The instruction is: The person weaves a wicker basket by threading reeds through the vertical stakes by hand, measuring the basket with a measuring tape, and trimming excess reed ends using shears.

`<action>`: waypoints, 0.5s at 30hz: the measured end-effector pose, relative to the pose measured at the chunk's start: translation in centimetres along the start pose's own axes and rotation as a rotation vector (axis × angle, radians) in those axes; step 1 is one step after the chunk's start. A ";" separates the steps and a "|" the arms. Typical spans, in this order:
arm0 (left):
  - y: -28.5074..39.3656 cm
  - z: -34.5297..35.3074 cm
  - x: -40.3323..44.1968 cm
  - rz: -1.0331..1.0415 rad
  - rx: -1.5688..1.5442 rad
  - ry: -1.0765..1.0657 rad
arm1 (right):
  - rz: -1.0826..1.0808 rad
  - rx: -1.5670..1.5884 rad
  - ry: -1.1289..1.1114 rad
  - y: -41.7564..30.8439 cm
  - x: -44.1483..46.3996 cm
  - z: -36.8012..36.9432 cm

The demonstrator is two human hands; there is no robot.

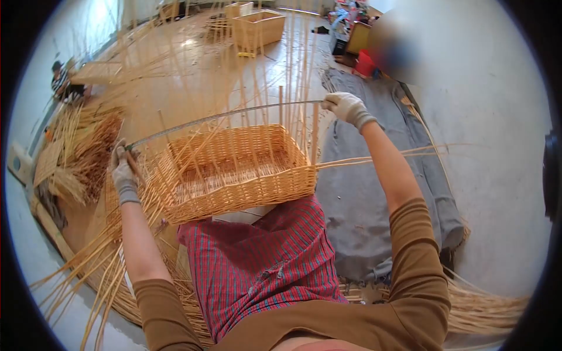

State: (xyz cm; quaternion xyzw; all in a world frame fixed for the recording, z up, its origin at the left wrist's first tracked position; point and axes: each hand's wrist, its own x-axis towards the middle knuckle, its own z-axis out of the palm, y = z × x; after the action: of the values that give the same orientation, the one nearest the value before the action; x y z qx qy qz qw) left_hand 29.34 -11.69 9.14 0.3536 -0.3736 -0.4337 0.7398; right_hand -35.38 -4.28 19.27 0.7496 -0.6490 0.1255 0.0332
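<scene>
A woven wicker basket (246, 190) rests at my lap, with upright stakes rising from its sides and long loose strands trailing left and right. Above its far rim, a thin grey measuring tape (228, 112) stretches in a bowed line between my two gloved hands. My left hand (123, 169), at the left of the basket, is closed on one end, where a bit of green shows. A brown piece lies against that hand; I cannot tell what it is. Beyond the basket's right corner, my right hand (346, 109) pinches the tape's other end.
A checked red cloth (263, 257) covers my lap. Grey fabric (374, 216) lies at the right. Bundles of wicker strands (93, 152) lie at the left. Wooden boxes (257, 30) and a red bucket (364, 63) stand farther back. Another person (64, 82) is at the far left.
</scene>
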 end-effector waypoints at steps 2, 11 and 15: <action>0.9 1.0 -0.5 0.021 0.063 0.043 | -0.001 0.117 -0.081 0.6 0.2 0.1; 0.7 1.4 -0.6 0.077 0.083 0.082 | 0.121 0.170 -0.186 0.0 0.6 -0.9; -0.7 2.1 0.6 0.350 0.192 0.208 | 0.017 0.177 -0.204 0.2 -0.5 -0.2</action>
State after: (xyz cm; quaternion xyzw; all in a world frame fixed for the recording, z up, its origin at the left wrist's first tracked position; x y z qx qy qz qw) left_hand 27.47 -12.91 9.69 0.3951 -0.3905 -0.2222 0.8012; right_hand -35.66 -3.74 19.33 0.7529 -0.6418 0.1055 -0.1004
